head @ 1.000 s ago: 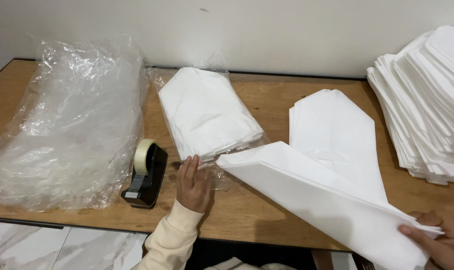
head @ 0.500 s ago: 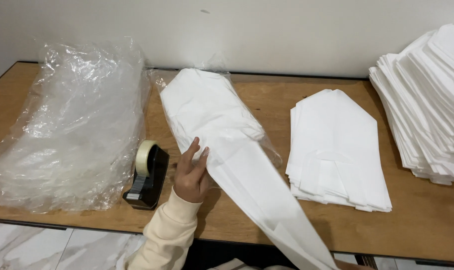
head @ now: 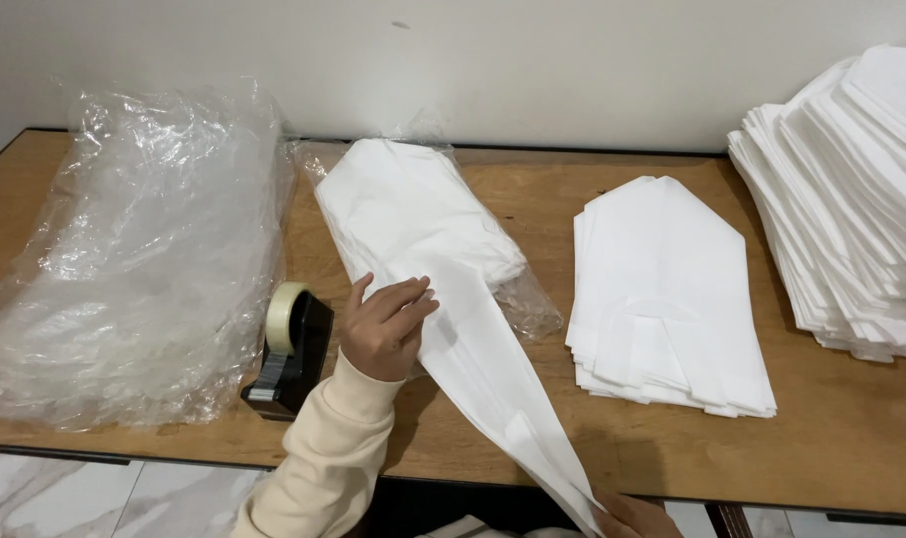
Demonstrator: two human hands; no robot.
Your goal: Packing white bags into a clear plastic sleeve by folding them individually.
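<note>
My left hand (head: 383,324) rests flat, fingers spread, on a long white folded sheet (head: 473,349) that lies across a stack of white sheets in a clear plastic bag (head: 413,214). My right hand (head: 627,516) pinches the sheet's near end at the table's front edge; only part of that hand shows at the bottom of the view. The sheet stretches diagonally from the bagged stack down to my right hand.
A black tape dispenser (head: 289,354) stands just left of my left hand. A heap of clear plastic bags (head: 134,269) covers the left of the wooden table (head: 852,438). A flat stack of white sheets (head: 662,289) lies centre right, a taller pile (head: 852,199) far right.
The white sheet has swung from the right side of the table leftwards onto the bagged stack. My right hand moved left and down to the front edge. My left hand now presses on the sheet.
</note>
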